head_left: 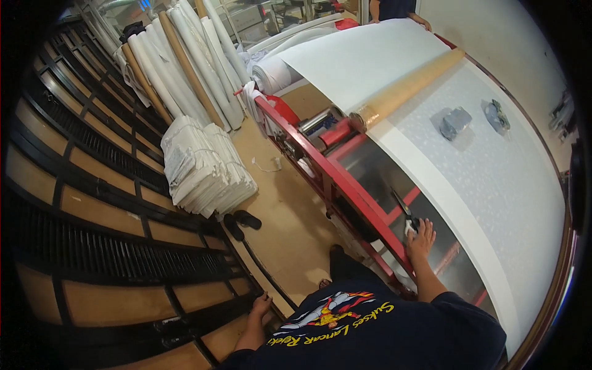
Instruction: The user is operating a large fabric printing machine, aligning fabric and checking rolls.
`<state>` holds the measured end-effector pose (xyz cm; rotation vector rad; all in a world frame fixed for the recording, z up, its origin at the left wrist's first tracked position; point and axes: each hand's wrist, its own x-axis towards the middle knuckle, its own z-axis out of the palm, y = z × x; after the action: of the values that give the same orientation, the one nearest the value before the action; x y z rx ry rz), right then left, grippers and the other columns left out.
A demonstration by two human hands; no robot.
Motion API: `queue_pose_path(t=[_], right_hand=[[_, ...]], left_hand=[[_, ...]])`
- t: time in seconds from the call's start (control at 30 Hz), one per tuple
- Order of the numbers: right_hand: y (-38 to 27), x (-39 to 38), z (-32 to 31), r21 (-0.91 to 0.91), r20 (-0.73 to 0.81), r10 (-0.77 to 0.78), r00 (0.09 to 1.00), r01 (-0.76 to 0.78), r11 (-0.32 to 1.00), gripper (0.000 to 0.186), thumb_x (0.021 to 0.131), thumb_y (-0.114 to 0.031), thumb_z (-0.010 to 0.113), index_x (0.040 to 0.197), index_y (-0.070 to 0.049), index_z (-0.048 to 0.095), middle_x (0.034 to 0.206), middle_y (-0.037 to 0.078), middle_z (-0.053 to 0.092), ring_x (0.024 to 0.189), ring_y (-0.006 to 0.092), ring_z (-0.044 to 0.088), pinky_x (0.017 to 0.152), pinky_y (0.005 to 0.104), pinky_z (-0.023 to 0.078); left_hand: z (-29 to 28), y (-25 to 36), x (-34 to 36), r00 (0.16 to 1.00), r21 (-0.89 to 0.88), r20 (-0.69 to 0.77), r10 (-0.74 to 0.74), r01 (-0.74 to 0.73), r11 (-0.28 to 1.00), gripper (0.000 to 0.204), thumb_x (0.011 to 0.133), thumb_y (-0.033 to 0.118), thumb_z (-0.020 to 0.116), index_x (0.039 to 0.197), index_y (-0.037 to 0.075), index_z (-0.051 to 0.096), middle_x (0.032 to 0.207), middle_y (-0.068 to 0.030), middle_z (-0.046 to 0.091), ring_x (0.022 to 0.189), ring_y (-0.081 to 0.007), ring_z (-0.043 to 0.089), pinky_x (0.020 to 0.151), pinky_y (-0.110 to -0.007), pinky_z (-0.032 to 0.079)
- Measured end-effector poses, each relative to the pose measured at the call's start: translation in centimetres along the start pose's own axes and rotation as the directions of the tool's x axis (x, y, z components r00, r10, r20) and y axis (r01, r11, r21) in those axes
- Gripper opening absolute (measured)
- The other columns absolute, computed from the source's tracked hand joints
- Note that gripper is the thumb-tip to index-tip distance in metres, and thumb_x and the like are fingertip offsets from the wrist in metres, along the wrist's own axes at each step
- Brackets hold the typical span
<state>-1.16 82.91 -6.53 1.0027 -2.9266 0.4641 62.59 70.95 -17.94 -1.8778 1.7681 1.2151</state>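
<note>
My right hand point(421, 240) is beside the red frame point(370, 206) of a large machine table. A pair of scissors point(404, 206) with dark handles lies between its thumb and partly stretched fingers, blades pointing away over a grey metal panel point(379, 166). A small white scrap point(409, 229) shows by the thumb. Low at the left, my left hand point(262, 303) is closed beside the black metal framework point(203, 317); what it holds, if anything, is hidden. White sheet material point(456, 219) spreads over the table to my right.
A brown roll point(410, 89) lies across the machine; two plastic-wrapped lumps point(455, 123) point(497, 117) weigh on the sheet. Leaning rolls point(185, 61), a stack of folded white sheets point(203, 163) and black sandals point(243, 223) stand left. A person point(398, 9) is at the far end.
</note>
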Motion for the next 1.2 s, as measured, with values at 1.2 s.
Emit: queue_pose_path(t=[1.2], right_hand=[[-18.1, 13.8, -0.1, -0.216, 0.32, 0.582, 0.747, -0.541, 0.813, 0.066, 0.105, -0.048, 0.044, 0.151, -0.002, 0.045, 0.153, 0.031, 0.043, 0.143, 0.0438, 0.04, 0.117, 0.0509, 0.033]], left_hand=[[-43.4, 63.5, 46.9, 0.427, 0.41, -0.192, 0.884, -0.783, 0.467, 0.041, 0.096, 0.042, 0.061, 0.12, 0.012, 0.073, 0.129, -0.0121, 0.069, 0.125, -0.0303, 0.06, 0.113, -0.046, 0.035]])
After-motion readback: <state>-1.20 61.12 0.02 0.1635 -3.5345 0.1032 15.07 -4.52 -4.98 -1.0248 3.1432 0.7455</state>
